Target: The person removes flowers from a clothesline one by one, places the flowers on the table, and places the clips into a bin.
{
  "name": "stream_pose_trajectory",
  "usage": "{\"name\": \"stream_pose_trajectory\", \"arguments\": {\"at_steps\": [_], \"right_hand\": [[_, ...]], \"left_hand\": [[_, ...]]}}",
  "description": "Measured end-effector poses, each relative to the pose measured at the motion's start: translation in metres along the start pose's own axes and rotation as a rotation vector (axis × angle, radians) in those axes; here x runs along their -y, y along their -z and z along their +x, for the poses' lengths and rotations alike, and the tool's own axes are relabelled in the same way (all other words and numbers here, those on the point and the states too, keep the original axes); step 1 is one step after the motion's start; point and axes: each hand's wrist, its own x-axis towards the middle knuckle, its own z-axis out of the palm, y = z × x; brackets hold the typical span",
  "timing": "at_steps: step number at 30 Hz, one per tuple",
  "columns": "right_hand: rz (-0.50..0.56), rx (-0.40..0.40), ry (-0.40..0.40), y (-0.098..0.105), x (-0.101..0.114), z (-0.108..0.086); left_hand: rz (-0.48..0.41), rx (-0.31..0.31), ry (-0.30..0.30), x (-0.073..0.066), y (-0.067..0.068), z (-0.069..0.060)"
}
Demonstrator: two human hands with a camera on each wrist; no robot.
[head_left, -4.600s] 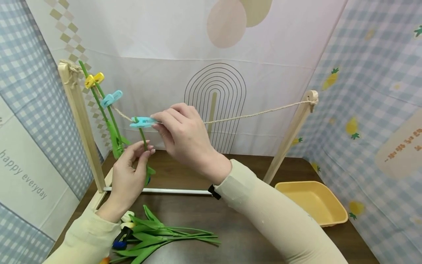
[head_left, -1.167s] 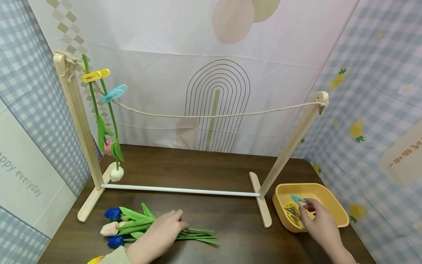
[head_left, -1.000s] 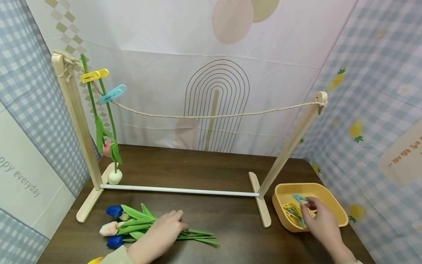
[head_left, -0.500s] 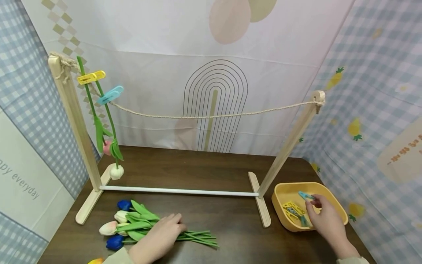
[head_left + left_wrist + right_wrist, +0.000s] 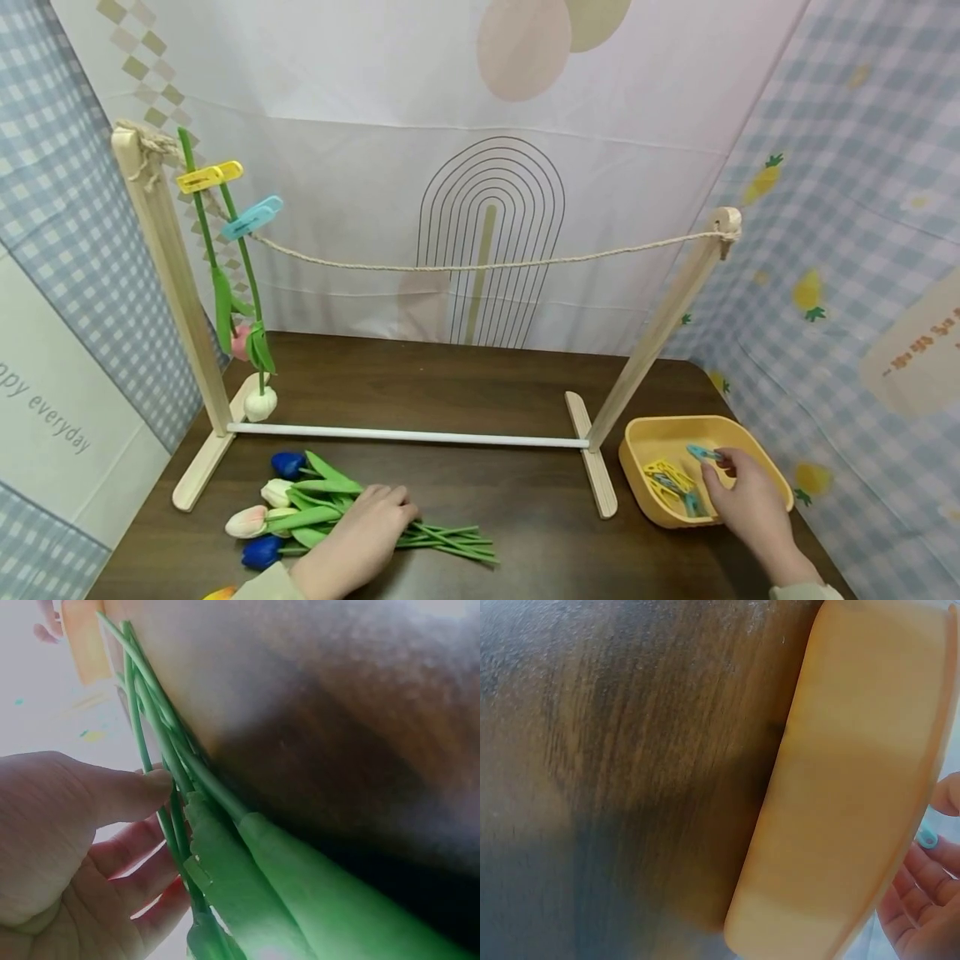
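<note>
In the head view, my left hand (image 5: 367, 533) lies over a bunch of artificial tulips (image 5: 318, 515) on the table. The left wrist view shows its thumb and forefinger pinching green stems (image 5: 154, 712); how many is hard to tell. My right hand (image 5: 750, 504) pinches a light blue clothespin (image 5: 701, 452) over the yellow basin (image 5: 637, 475). That clothespin (image 5: 927, 838) shows partly past the basin's rim in the right wrist view. Inside the basin are yellow and blue clothespins (image 5: 670, 480). Two tulips hang upside down from the rope (image 5: 450, 267), under a yellow clothespin (image 5: 210, 177) and a blue clothespin (image 5: 252, 218).
The rope spans two wooden posts, the left post (image 5: 171, 275) and the right post (image 5: 660, 333). Between their feet runs a white rod (image 5: 405, 434) low over the brown table (image 5: 420, 383). Patterned cloths (image 5: 337, 75) enclose the back and sides.
Both hands have left the rope, where they held a tulip stem and blue clothespin that no longer hang there. Lately, the tulips in the bunch shifted and the right hand moved slightly right.
</note>
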Motion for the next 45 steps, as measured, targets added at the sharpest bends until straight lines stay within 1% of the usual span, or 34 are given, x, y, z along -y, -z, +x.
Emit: {"name": "stream_pose_trajectory", "arguments": {"at_steps": [1, 4, 13, 17, 22, 24, 29, 39, 42, 45], "right_hand": [[-0.003, 0.0, 0.002, 0.0, -0.001, 0.0], [-0.007, 0.0, 0.004, -0.001, -0.002, 0.001], [-0.037, 0.06, -0.003, 0.0, -0.004, 0.005], [-0.026, 0.015, 0.018, -0.002, -0.001, 0.005], [-0.017, -0.036, 0.038, -0.004, 0.004, 0.004], [-0.011, -0.032, 0.035, -0.005, 0.005, 0.003], [-0.005, -0.009, 0.01, -0.006, 0.005, 0.001], [0.003, 0.001, -0.006, -0.006, 0.007, 0.0], [0.004, 0.003, -0.005, -0.005, 0.009, 0.0], [0.007, -0.012, 0.016, -0.003, 0.015, 0.0]], "left_hand": [[0.01, -0.013, -0.005, 0.0, 0.0, 0.0], [0.021, -0.024, -0.013, 0.0, -0.001, 0.0], [0.03, -0.021, 0.002, -0.001, 0.001, 0.002], [0.04, -0.015, -0.001, 0.0, 0.003, 0.003], [0.033, 0.019, 0.01, 0.001, 0.003, 0.004], [0.026, 0.035, 0.017, 0.001, 0.003, 0.005], [0.033, 0.049, 0.022, -0.002, 0.003, 0.006], [0.026, 0.025, 0.017, -0.003, 0.002, 0.007], [0.003, 0.04, 0.017, -0.002, 0.002, 0.008], [-0.026, 0.065, 0.023, -0.001, 0.005, 0.007]]}}
